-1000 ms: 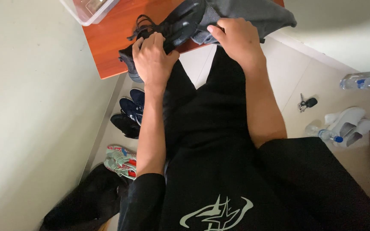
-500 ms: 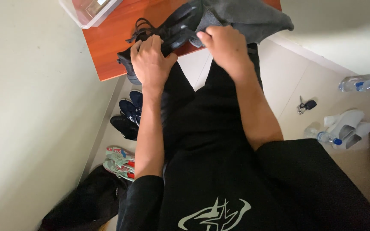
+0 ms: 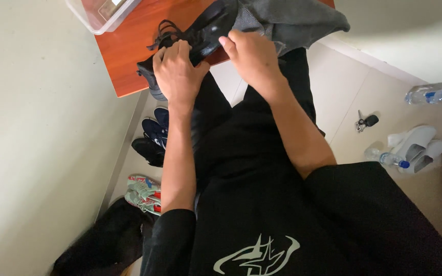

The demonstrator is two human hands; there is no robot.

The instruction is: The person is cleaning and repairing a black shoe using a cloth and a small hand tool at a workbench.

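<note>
L grip (image 3: pixel 179 71) & R grip (image 3: pixel 251 56) both clamp a black shoe (image 3: pixel 200 36) at edge of the red-brown counter (image 3: pixel 124 51). Grey cloth (image 3: pixel 292 20) just beside. Clear tub (image 3: pixel 98 13) on counter corner. Shoes (image 3: pixel 152 138), keys (image 3: pixel 367 121), bottles (image 3: pixel 433 94) on floor.

Your reddish wooden table (image 3: pixel 129 56): black shoe (image 3: pixel 200 38), grey cloth (image 3: pixel 292 20), clear plastic box (image 3: pixel 98 13) lie on it.

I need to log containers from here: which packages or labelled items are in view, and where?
Clear plastic tub: far corner of the red-brown table, rectangular, pale label inside.
Water bottle: lying on the floor at right, clear, blue cap.
Second bottle: floor, beside white slippers, blue cap.
No signs or screens.
</note>
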